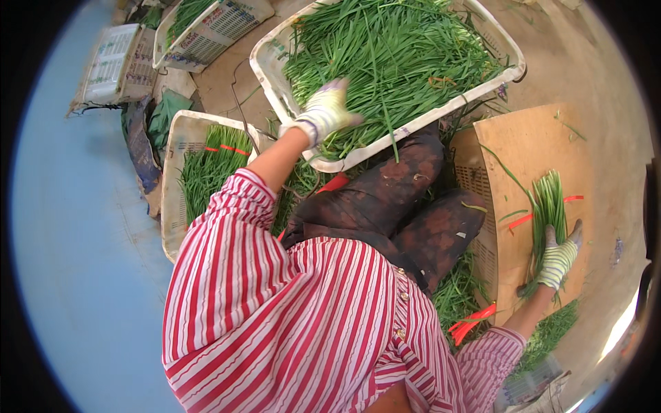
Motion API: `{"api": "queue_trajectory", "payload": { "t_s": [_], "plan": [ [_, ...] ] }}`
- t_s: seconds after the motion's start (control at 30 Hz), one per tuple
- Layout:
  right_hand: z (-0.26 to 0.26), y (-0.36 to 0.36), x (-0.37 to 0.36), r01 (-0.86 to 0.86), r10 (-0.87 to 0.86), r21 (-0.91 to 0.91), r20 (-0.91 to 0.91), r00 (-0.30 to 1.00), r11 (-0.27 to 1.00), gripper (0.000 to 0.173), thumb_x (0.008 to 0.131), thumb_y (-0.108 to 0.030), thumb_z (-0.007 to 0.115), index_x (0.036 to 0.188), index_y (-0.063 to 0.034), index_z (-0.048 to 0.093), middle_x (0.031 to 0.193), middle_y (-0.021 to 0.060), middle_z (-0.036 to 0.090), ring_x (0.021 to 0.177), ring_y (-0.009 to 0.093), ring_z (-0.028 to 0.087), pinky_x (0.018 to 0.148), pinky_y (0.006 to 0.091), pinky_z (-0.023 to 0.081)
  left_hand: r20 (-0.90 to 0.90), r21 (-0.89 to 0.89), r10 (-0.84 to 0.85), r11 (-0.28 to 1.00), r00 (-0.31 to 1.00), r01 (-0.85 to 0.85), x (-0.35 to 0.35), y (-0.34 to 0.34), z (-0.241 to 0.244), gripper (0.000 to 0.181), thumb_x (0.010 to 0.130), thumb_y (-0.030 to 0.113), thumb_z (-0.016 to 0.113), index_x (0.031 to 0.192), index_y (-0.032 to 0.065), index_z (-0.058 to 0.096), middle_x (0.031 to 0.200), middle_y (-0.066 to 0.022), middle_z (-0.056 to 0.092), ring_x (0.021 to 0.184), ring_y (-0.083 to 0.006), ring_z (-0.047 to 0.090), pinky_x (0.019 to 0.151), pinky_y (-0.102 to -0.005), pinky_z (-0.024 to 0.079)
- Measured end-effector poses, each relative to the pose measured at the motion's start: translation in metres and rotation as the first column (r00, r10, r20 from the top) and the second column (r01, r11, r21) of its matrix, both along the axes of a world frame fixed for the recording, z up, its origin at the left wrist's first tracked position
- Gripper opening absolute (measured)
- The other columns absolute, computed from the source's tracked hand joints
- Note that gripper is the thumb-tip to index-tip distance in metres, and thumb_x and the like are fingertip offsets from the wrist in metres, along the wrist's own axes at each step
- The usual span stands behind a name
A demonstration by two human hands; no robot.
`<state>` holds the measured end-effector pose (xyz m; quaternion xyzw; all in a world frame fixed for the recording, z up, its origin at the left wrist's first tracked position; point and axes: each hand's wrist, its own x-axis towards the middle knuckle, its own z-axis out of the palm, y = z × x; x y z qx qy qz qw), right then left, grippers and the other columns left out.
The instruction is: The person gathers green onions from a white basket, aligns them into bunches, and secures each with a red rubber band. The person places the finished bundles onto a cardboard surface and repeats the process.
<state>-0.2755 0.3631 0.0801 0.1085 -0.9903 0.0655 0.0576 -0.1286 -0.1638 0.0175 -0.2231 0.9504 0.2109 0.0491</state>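
My left hand (326,111), in a striped knit glove, is blurred over the left side of a large white plastic crate (454,106) heaped with loose green garlic chives (377,57). Its fingers are spread and nothing shows in them. On a tilted wooden board (526,139) to my right lies a small bunch of chives (548,199), pale stem ends pointing away from me. A red tie strip (521,222) runs beneath this bunch, its two ends sticking out. My gloved right hand (559,260) rests at the bunch's leafy end, thumb and fingers apart.
Left of my legs, a second white crate (173,155) holds bunches with red ties (232,149). Red strips (472,322) hang by the board's near edge. Loose leaves (457,284) cover the ground beside my knees. More crates (217,33) stand at the upper left.
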Motion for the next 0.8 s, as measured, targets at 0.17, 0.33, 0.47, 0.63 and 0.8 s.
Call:
{"api": "queue_trajectory", "payload": {
  "t_s": [0.17,0.33,0.47,0.63,0.8],
  "plan": [
    [0.004,-0.065,0.044,-0.043,0.142,-0.500,0.162,0.976,0.865,0.071,0.072,-0.010,0.071,0.132,0.0013,0.035,0.132,0.0173,0.043,0.118,0.029,0.044,0.101,0.0381,0.034,0.575,0.077,-0.066,0.997,0.816,0.026,0.056,-0.025,-0.052,0.081,0.059,0.034,0.079,0.122,-0.0020,0.043,0.116,-0.0229,0.055,0.108,-0.0360,0.053,0.091,-0.0386,0.044],
    [0.008,-0.106,0.091,-0.045,0.167,-0.422,0.258,0.952,0.905,0.068,0.074,-0.006,0.067,0.133,0.0016,0.033,0.134,0.0188,0.040,0.124,0.028,0.038,0.104,0.0368,0.030,0.556,0.019,0.051,0.997,0.830,-0.074,0.045,-0.020,-0.105,0.048,0.072,0.022,0.063,0.114,0.0000,0.054,0.109,-0.0224,0.060,0.100,-0.0331,0.060,0.083,-0.0422,0.049],
    [0.002,-0.134,0.105,-0.029,0.233,-0.458,0.395,0.888,0.888,0.065,0.077,-0.009,0.064,0.133,0.0023,0.034,0.133,0.0186,0.041,0.123,0.028,0.041,0.103,0.0370,0.031,0.656,0.137,-0.063,0.990,0.752,-0.037,0.031,-0.038,-0.112,0.034,0.072,0.027,0.063,0.098,0.0056,0.067,0.106,-0.0129,0.064,0.095,-0.0302,0.062,0.079,-0.0410,0.050],
    [0.011,-0.253,0.098,0.288,0.423,-0.672,0.684,0.595,0.682,0.063,0.082,-0.019,0.062,0.134,0.0005,0.033,0.128,0.0179,0.045,0.117,0.027,0.046,0.097,0.0349,0.039,0.451,0.101,-0.166,0.986,0.877,0.134,0.024,-0.083,-0.097,0.032,0.065,0.025,0.065,0.085,0.0011,0.068,0.085,-0.0207,0.064,0.079,-0.0321,0.065,0.070,-0.0383,0.051],
    [-0.070,-0.392,0.125,0.866,0.646,-0.330,0.763,0.010,0.376,0.058,0.083,-0.031,0.063,0.126,0.0019,0.041,0.121,0.0188,0.050,0.108,0.028,0.052,0.096,0.0430,0.041,0.401,0.237,-0.287,0.950,0.870,0.204,0.017,-0.064,-0.051,0.027,0.064,0.022,0.063,0.078,-0.0017,0.067,0.078,-0.0249,0.061,0.071,-0.0359,0.062,0.066,-0.0380,0.050]
  ]
}}
